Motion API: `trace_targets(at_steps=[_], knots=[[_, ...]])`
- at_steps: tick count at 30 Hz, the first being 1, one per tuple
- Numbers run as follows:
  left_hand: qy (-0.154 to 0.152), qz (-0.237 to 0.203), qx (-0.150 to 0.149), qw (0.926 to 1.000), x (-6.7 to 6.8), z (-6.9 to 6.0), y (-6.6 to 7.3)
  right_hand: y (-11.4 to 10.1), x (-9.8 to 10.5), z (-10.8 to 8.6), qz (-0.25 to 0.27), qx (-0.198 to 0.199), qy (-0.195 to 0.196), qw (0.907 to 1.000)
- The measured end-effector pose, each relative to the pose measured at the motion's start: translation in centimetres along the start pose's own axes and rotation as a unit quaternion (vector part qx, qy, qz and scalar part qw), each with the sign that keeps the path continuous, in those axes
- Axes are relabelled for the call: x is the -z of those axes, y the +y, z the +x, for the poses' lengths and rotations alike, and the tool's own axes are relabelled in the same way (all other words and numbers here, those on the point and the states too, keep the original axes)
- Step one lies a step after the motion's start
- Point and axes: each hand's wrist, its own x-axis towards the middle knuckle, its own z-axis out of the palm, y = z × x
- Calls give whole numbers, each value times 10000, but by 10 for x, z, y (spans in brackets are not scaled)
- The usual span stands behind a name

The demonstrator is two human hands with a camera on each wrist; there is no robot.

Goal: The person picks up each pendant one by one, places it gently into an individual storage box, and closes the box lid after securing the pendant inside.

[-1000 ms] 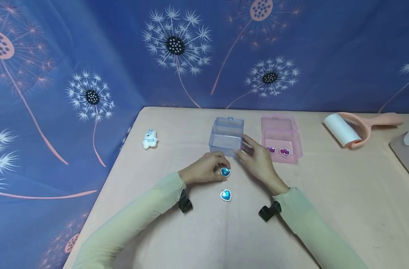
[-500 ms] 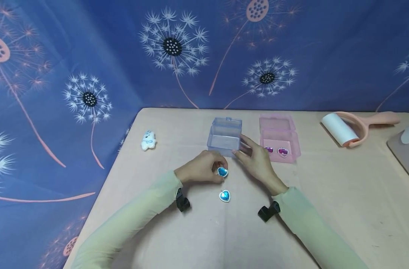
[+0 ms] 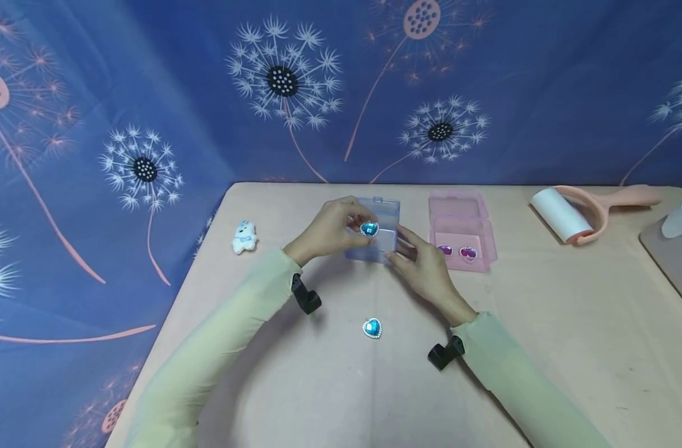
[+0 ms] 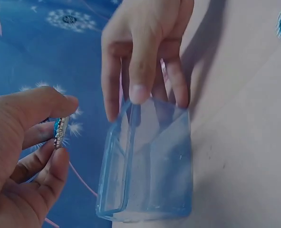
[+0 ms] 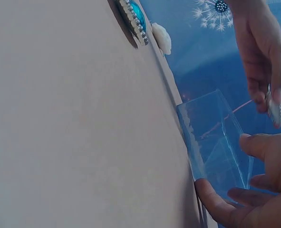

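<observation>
Between thumb and fingers, the left hand (image 3: 334, 229) pinches a blue heart gem with a beaded rim (image 3: 369, 229), held above the clear bluish box (image 3: 383, 249). In the left wrist view the gem (image 4: 61, 132) is edge-on, clear of the box (image 4: 164, 166). The right hand (image 3: 427, 267) grips the box's right side, thumb at the front corner; its fingers are partly hidden behind the wall. The box's lid stands open at the back. A second blue heart gem (image 3: 372, 328) lies on the table in front of the box.
Right of the bluish box stands an open pink box (image 3: 489, 246) holding two magenta gems (image 3: 468, 253). A small white bear figure (image 3: 244, 238) lies at the left. Back right are a lint roller (image 3: 562, 214) and a grey-beige object (image 3: 674, 249) at the edge.
The left hand has lifted the pinched blue gem up and away from the table front, to above the bluish box. The right hand stays on the box. The view has shifted slightly.
</observation>
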Motion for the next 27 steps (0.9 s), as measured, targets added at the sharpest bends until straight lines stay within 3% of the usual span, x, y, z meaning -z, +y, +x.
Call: trace_targets(at_steps=[8,17,27], knots=[[-224,392,201,9988,-12,25,-13,-1,-1,0,51,-23,-4,10000],[-787,660,502,9934,-34,31,-23,-2,-2,-1,-98,-15,-48,9999],[-1236,986,478,9863,-39,44,-17,-2,2,-1,-144,101,23,9998]])
